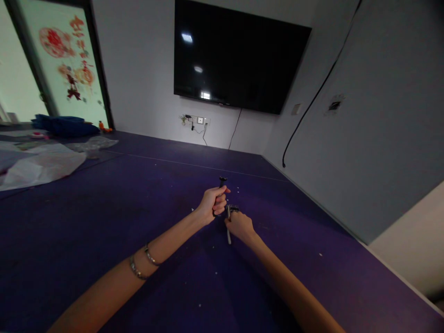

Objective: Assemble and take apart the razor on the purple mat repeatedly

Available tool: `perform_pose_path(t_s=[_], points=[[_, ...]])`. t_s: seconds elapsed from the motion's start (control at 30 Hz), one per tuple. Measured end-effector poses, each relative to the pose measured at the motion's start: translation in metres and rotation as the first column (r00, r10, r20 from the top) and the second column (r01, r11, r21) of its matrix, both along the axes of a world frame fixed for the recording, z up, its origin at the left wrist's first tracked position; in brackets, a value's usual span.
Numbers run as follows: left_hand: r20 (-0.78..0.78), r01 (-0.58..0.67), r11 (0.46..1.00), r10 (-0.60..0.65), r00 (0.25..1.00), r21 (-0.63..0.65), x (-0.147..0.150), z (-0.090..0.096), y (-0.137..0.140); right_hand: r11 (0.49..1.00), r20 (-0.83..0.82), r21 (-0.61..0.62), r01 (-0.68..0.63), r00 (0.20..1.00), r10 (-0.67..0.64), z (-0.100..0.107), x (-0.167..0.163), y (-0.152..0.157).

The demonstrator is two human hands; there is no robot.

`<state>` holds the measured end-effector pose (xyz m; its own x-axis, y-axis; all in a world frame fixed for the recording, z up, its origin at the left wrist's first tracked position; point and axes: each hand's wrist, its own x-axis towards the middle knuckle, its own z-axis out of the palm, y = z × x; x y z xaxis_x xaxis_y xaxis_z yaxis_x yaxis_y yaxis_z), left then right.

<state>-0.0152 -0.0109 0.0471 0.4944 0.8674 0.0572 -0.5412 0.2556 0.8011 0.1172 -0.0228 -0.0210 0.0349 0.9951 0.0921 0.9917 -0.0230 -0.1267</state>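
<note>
My left hand is wrapped round a slim black post with a wider, flat top, held upright. Its lower part is mostly hidden by the fingers, and some black shows below them. Just to the right and lower, my right hand grips a thin pale grey rod that points down. A small dark jagged part shows at the top of that hand; I cannot tell whether it joins the rod. The two hands are close together above the purple-blue floor.
Small white bits are scattered over the floor. Crumpled clear plastic and a dark blue cloth bundle lie at the far left. Ahead, a large television hangs on the wall above sockets. A black cable dangles at right.
</note>
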Motion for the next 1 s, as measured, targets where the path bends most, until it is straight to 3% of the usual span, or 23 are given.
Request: perform_pose_path(t_s=[0.37, 0.6, 0.83, 1.0], points=[[-0.014, -0.006, 1.0, 0.005, 1.0, -0.017, 0.0, -0.001, 0.0, 0.999, 0.006, -0.009, 0.04, 0.999, -0.039, -0.002, -0.003, -0.003], [-0.038, -0.015, 1.0, 0.014, 0.999, -0.026, 0.002, -0.009, 0.005, 0.996, 0.053, 0.06, 0.066, 0.996, -0.069, 0.014, 0.029, 0.015], [-0.055, -0.001, 1.0, 0.0, 0.998, -0.025, 0.001, -0.015, 0.008, 0.988, -0.019, 0.026, -0.154, 0.988, 0.155, 0.013, 0.059, 0.046], [-0.076, -0.004, 1.0, 0.003, 0.997, -0.013, 0.0, -0.015, 0.007, 0.984, -0.028, 0.01, -0.18, 0.983, 0.18, 0.004, 0.062, 0.052]])
